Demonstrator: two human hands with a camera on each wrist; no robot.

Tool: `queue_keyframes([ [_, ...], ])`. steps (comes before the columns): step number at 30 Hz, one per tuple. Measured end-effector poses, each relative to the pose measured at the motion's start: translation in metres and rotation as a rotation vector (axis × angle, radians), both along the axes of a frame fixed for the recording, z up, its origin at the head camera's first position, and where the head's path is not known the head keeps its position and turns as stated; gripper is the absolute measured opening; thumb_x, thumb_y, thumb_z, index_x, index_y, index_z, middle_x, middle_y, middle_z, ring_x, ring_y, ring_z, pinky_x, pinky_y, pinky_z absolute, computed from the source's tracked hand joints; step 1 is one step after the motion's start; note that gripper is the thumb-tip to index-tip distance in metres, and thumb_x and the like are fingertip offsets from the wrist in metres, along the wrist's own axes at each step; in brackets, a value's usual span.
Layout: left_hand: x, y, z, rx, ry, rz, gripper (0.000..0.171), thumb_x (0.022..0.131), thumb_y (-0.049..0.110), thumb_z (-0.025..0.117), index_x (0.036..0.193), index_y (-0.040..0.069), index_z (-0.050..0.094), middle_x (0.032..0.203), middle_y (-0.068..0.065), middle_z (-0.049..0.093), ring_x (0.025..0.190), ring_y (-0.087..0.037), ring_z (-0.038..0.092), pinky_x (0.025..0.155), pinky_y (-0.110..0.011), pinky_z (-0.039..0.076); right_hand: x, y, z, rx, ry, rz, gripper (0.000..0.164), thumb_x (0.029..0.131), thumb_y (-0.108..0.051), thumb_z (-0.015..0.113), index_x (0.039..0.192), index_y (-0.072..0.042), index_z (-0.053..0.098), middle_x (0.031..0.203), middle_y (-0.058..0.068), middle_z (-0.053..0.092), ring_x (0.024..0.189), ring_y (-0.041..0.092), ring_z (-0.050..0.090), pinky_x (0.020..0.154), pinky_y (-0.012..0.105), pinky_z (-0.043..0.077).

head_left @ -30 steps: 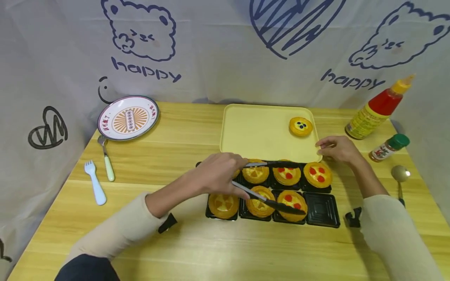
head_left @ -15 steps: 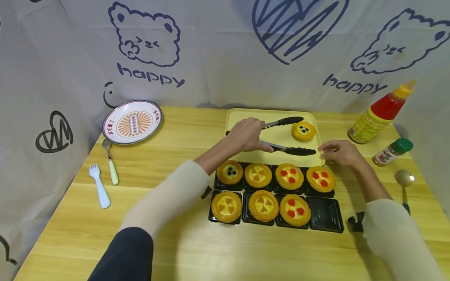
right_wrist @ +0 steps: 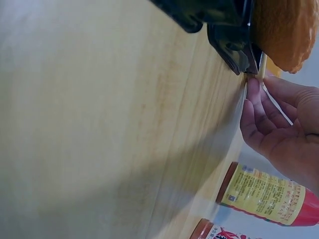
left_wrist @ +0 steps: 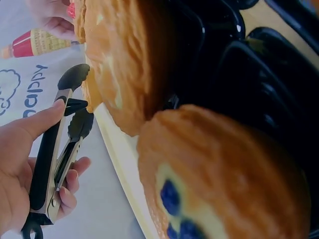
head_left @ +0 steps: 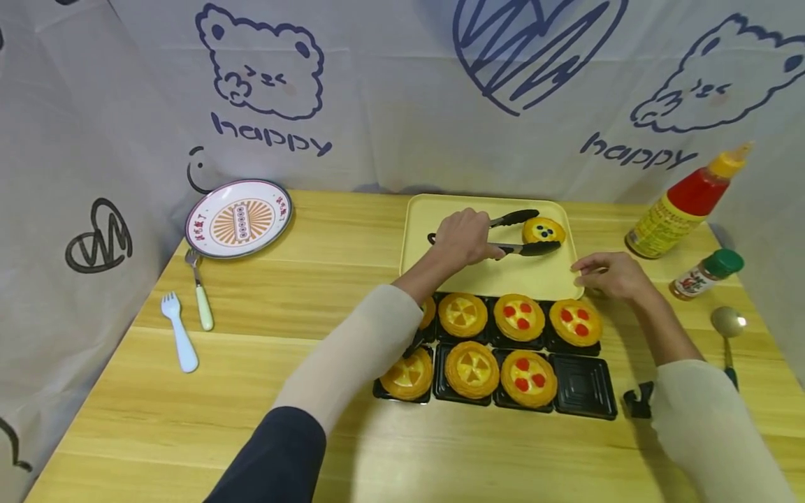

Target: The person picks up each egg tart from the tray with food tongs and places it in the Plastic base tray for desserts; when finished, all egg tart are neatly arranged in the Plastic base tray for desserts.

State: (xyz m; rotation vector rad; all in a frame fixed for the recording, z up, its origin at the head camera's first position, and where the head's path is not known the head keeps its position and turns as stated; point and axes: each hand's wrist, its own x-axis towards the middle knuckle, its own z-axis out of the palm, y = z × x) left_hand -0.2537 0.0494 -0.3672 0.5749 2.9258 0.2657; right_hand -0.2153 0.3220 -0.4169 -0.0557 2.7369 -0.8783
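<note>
My left hand [head_left: 464, 237] grips a pair of black-and-silver tongs [head_left: 539, 248] over the yellow tray [head_left: 434, 216]. The spread tips lie on either side of an egg tart with blueberries [head_left: 544, 228] at the tray's right end; whether they touch it I cannot tell. In the left wrist view, thumb and fingers wrap the tongs' handles [left_wrist: 44, 167]. My right hand [head_left: 613, 274] pinches the tray's front right corner between thumb and fingers, also seen in the right wrist view, where the tray's edge is mostly hidden.
Black plastic boxes [head_left: 583, 386] in two rows hold several tarts in front of the tray; the front right compartment is bare. A sauce bottle [head_left: 679, 209], spice jar [head_left: 706, 274] and spoon [head_left: 729, 328] lie right. A plate [head_left: 239, 219] and two forks [head_left: 179, 332] are left.
My left hand has carried the tongs from above the boxes up and right over the tray, their tips coming to either side of the blueberry tart. The right hand stays on the tray corner.
</note>
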Motion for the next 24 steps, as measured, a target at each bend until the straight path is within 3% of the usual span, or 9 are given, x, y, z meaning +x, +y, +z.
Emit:
queue_keyframes([
  [8,0.009,-0.006,0.006,0.025,0.015,-0.001,0.059,0.080,0.057,0.067,0.055,0.018,0.031,0.052,0.004,0.018,0.043,-0.008,0.017,0.041,-0.022,0.019,0.002,-0.009,0.000,0.002,0.012,0.007,0.033,0.089,-0.018,0.067,0.112,0.006,0.063,0.103,0.025,0.062,0.073,0.014,0.052,0.056,0.024,0.041],
  [14,0.020,-0.013,0.021,0.042,0.044,-0.028,0.058,0.079,0.060,0.066,0.058,0.018,0.033,0.054,0.004,0.018,0.044,-0.008,0.015,0.041,-0.022,0.018,0.001,-0.009,0.002,0.016,0.001,-0.006,0.034,0.089,-0.018,0.066,0.113,0.006,0.062,0.105,0.026,0.061,0.076,0.017,0.053,0.057,0.024,0.041],
  [20,0.043,-0.029,0.037,0.072,0.087,-0.098,0.047,0.079,0.061,0.065,0.079,0.015,0.056,0.060,0.003,0.031,0.050,-0.009,0.028,0.045,-0.022,0.023,0.002,-0.005,0.003,0.037,0.019,0.013,0.034,0.089,-0.020,0.066,0.111,0.006,0.063,0.106,0.027,0.062,0.086,0.028,0.060,0.062,0.025,0.044],
  [24,0.063,-0.043,0.042,0.084,0.113,-0.166,0.051,0.078,0.061,0.066,0.096,0.014,0.065,0.068,0.002,0.052,0.055,-0.010,0.044,0.049,-0.022,0.033,0.002,0.000,0.004,0.085,0.050,0.041,0.034,0.087,-0.018,0.065,0.109,0.008,0.062,0.110,0.033,0.060,0.093,0.043,0.059,0.069,0.038,0.050],
])
